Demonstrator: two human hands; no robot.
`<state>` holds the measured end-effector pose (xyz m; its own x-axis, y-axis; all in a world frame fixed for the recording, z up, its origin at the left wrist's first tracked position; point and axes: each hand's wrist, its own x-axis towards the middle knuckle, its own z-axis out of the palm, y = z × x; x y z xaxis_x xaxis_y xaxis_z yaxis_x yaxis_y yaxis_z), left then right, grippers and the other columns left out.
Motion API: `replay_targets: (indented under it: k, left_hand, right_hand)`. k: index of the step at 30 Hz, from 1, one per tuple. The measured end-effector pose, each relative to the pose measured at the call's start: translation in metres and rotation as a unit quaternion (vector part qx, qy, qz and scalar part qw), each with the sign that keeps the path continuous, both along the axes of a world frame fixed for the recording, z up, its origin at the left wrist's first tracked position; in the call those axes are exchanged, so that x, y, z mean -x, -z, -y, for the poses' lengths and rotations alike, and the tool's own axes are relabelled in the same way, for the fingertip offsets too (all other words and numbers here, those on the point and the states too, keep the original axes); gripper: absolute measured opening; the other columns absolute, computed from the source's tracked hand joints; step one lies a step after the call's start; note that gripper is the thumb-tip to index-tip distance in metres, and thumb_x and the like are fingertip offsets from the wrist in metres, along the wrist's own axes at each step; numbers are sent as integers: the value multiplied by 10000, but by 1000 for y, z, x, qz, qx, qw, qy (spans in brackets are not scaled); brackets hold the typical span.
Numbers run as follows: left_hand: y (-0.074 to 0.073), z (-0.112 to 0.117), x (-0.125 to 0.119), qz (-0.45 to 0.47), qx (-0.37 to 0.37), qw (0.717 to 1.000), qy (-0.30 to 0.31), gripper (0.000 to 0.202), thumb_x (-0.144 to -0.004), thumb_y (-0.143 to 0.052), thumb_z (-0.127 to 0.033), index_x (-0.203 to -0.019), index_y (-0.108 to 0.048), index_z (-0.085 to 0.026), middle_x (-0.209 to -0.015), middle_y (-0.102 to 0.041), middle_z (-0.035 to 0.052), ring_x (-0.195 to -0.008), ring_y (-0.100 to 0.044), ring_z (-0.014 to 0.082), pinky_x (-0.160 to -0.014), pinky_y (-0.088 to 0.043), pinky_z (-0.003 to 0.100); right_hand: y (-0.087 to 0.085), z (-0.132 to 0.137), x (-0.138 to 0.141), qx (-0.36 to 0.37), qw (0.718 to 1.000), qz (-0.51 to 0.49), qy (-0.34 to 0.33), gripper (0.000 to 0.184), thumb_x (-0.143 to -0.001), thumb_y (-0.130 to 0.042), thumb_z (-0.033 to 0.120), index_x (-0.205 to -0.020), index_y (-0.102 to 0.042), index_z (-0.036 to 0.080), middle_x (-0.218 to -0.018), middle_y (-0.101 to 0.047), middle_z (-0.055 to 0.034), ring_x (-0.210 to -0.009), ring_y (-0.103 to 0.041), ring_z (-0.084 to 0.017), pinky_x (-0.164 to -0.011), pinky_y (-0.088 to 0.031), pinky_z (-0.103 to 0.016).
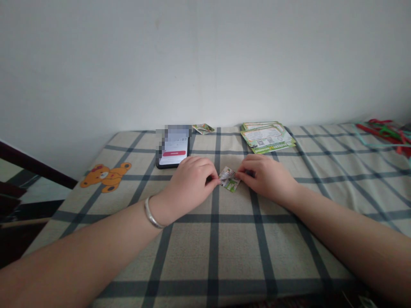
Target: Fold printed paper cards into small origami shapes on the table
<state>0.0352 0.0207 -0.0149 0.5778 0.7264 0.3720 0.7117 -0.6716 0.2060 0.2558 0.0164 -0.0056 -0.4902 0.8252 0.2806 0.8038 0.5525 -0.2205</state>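
Note:
A small folded piece of printed paper [230, 183], white and green, is held low over the checked tablecloth between my two hands. My left hand [194, 179], with a silver bangle on its wrist, pinches the paper's left corner between thumb and forefinger. On the other side, my right hand [265, 175] pinches its upper right edge the same way. The remaining fingers of both hands are curled, and their tips are partly hidden. Whether the paper touches the cloth I cannot tell.
A phone [174, 154] with a lit screen lies beyond my left hand. Beside it is another folded paper piece [203, 128]. Printed leaflets [268, 137] are stacked at the back right. Coloured strips [387, 132] lie far right; a bear figure [105, 176] is at left. A wall [205, 64] rises behind.

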Motion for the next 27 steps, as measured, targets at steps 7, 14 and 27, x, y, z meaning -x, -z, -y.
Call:
replay_targets:
  k: [7,14,27]
  left_hand:
    - [7,-3,-2,67,31,997,14,136,-819,-669,-220,-690,-647,-181,-897,-656,21,-900,-573,191,-857,-448,376]
    - [12,-6,-7,69,28,997,-22,189,-830,-656,-274,-661,-677,-194,-953,-623,38,-1008,-487,232,-924,-423,414]
    - [10,-7,-11,20,-4,999,-36,275,-837,-633,-339,-607,-604,-190,-903,-607,24,-950,-468,228,-878,-396,420]
  right_hand:
    - [6,-9,-2,73,996,-56,17,195,-875,-576,287,-715,-636,193,-741,-626,-12,-687,-546,-143,-627,-389,-270]
    - [8,-10,-3,42,997,-62,1,204,-871,-580,290,-704,-633,186,-742,-609,-22,-707,-545,-148,-642,-394,-271]
    - [11,-9,6,-11,999,7,43,248,-861,-567,338,-663,-550,188,-654,-596,-17,-621,-492,-144,-580,-325,-277]
